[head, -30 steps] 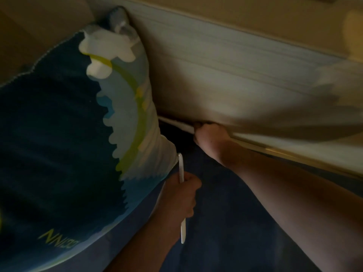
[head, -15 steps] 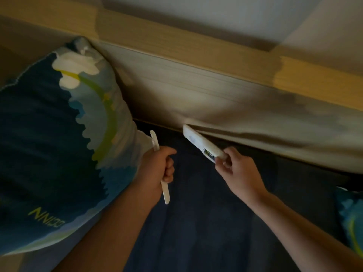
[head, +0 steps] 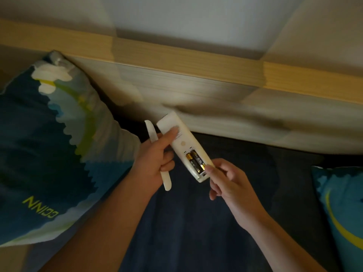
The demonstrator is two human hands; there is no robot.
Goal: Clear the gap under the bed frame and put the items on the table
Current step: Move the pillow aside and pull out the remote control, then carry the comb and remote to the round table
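Head view: the white remote control (head: 184, 147) is off the bed, held in the air between both hands, just in front of the dark gap (head: 255, 143) under the pale wooden bed frame (head: 196, 91). It lies back-up, its battery cover missing, so two batteries (head: 194, 160) show in the open bay. The right hand (head: 227, 183) pinches its near end between thumb and fingers, while the left hand (head: 157, 158) lays its forefinger across the far half. My reading is that the remote is being passed to the left hand, so the right is free to reach into the gap again.

The left hand is also closed around a white plastic knife (head: 160, 154), serrated tip up and handle poking out below the fist. That leaves only the forefinger and thumb for the remote, a loose hold, and the uncovered batteries could drop out if it tips.

Underneath is the dark blue bed sheet (head: 186, 232), running up to the frame's lower edge. A blue patterned pillow (head: 49, 144) leans against the frame at the left edge of the bed, and a second pillow (head: 343, 203) shows at the right edge. No table is in view, so both items have yet to be carried off.
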